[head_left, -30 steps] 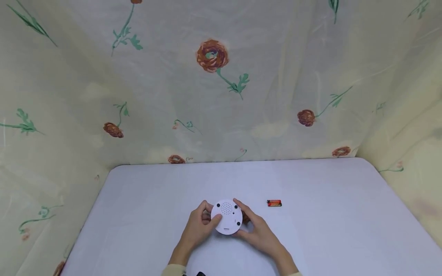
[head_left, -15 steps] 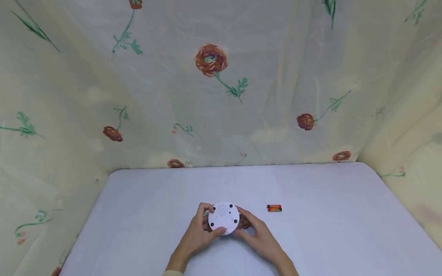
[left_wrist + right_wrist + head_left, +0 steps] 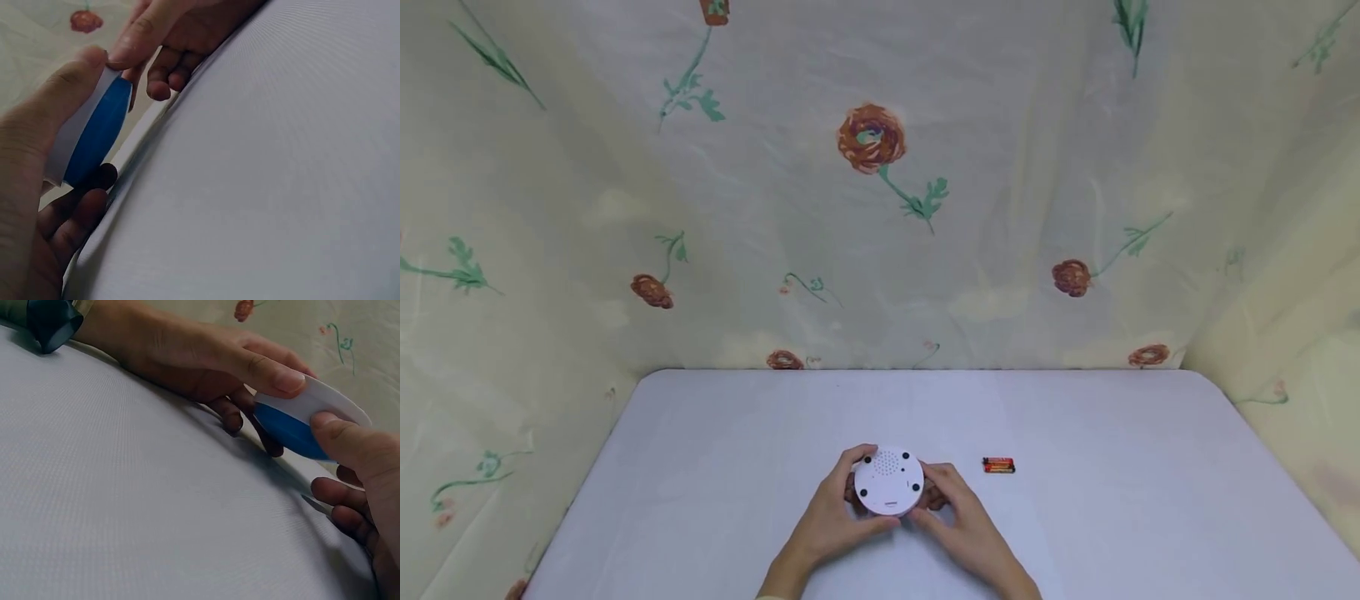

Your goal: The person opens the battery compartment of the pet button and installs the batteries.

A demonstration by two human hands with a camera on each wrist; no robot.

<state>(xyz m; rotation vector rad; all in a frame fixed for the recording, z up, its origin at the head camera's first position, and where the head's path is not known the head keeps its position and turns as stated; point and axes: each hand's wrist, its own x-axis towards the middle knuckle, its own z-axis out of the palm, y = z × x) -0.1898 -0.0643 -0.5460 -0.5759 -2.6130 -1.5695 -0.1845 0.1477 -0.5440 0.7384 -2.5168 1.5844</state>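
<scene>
Both hands hold a round white-and-blue device (image 3: 887,492) over the table, its flat white face up toward the head camera. That face carries a patch of speaker holes, several black rubber feet and a small slot near the near edge. My left hand (image 3: 829,515) grips the left rim, and my right hand (image 3: 961,517) grips the right rim. The thumbs lie close together at the near edge. In the wrist views the underside of the device (image 3: 100,134) is blue and bulges downward. The other fingers curl beneath or around it, partly hidden.
A pair of red-and-orange batteries (image 3: 998,465) lies side by side on the white table (image 3: 737,450), right of the hands. Flower-patterned cloth (image 3: 985,275) hangs behind the table and on both sides. In the right wrist view a dark strap (image 3: 53,325) shows at the left wrist.
The device has turned between the hands, bringing another rubber foot into view. My left thumb has moved off the white face to its near rim. The batteries stay in place.
</scene>
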